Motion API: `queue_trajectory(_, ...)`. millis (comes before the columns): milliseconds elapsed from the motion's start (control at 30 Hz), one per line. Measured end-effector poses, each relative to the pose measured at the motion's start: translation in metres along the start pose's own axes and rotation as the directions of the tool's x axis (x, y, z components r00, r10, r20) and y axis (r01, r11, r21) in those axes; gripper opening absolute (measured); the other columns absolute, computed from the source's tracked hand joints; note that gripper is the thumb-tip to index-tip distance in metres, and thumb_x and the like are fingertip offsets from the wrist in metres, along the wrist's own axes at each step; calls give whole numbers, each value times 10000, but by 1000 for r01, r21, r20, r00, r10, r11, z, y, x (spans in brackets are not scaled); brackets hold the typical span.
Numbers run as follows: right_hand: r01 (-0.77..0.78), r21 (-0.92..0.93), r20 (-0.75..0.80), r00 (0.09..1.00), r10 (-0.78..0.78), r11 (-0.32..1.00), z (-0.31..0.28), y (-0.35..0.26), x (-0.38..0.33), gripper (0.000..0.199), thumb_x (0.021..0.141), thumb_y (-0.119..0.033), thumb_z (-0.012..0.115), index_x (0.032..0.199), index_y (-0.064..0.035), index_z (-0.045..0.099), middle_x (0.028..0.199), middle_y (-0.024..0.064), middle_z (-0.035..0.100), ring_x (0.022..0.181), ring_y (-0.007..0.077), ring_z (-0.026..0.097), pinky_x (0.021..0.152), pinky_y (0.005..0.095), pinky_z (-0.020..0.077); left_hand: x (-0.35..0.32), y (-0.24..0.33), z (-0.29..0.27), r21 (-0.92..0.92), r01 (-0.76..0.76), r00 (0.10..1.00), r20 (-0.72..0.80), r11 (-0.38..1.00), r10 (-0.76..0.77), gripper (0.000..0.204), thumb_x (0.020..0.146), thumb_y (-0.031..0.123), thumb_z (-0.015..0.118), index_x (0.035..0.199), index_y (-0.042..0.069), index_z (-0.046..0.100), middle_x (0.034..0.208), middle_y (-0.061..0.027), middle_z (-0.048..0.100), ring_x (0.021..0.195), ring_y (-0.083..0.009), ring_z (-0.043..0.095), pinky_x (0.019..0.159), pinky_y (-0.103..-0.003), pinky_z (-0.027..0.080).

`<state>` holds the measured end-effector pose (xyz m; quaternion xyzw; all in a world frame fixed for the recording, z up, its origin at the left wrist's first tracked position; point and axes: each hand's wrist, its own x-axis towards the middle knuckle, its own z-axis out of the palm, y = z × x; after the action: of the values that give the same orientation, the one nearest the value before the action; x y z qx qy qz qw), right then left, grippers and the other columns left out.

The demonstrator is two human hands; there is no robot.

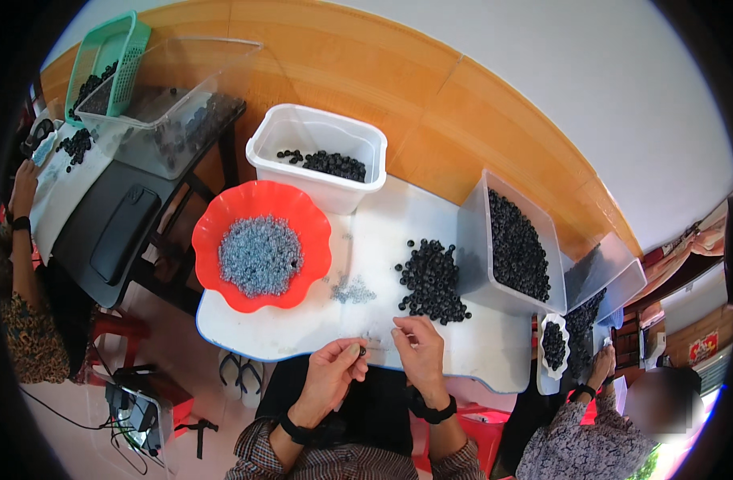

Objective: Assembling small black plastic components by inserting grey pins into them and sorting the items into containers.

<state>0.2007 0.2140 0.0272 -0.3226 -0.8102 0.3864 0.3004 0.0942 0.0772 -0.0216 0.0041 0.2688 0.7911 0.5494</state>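
White rectangular table [382, 232]: red scalloped plastic bowl [214, 232] left, white plastic tub [302, 132] far, clear plastic bin [472, 240] right, loose black ring pile [433, 280] centre, small grey bits [353, 291] near.

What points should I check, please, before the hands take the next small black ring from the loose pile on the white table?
1. Left hand pinches a small black ring: ok.
2. Right hand is free of parts: cannot tell.
3. Loose pile of black rings lies before the right hand: ok.
4. Red scalloped plastic bowl holds small grey pieces: ok.
5. Bare white table between bowl and pile: ok.
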Motion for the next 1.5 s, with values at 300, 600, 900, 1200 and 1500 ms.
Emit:
queue_trajectory(300,49,-101,2,999,-50,994,-13,20,17,205,845,15,649,1047,4,681,1071,137,660,857,212,668,718,295,549,-1,0,1,20,-6,1000,4,1000,5,204,980,75,557,1120,-55,630,951,-131,681,711,-143,626,614,-245,521)
queue_trajectory(600,-31,-55,-96,995,26,998,-19,20,16,167,845,7,662,1008,-6,697,1018,107,669,812,167,667,660,268,549,1,-1,-5,20,-57,998,41,998,56,215,986,93,557,1137,-45,625,940,-125,687,707,-127,644,609,-243,546)
queue_trajectory(900,-72,-266,-283,959,-6,961,-74,58,17,193,843,22,629,1016,-20,705,1028,123,666,825,193,654,670,281,532,1,0,0,54,-45,999,22,998,44,200,985,103,558,1111,-28,640,918,-115,681,691,-132,608,595,-232,502)
queue_trajectory(1200,124,-603,-43,981,-187,788,-53,54,42,362,828,7,581,1182,-35,639,1186,106,607,1021,315,542,885,405,460,0,-3,2,66,-62,998,8,996,62,209,986,95,560,1123,-45,632,924,-134,688,681,-130,633,593,-241,530)
queue_trajectory(1500,183,-676,86,982,-170,714,-44,38,73,491,788,60,560,1259,-76,601,1246,117,572,1051,323,524,912,405,442,0,-2,2,63,-67,998,11,996,67,211,986,98,560,1122,-47,630,931,-136,687,688,-132,636,597,-240,536)
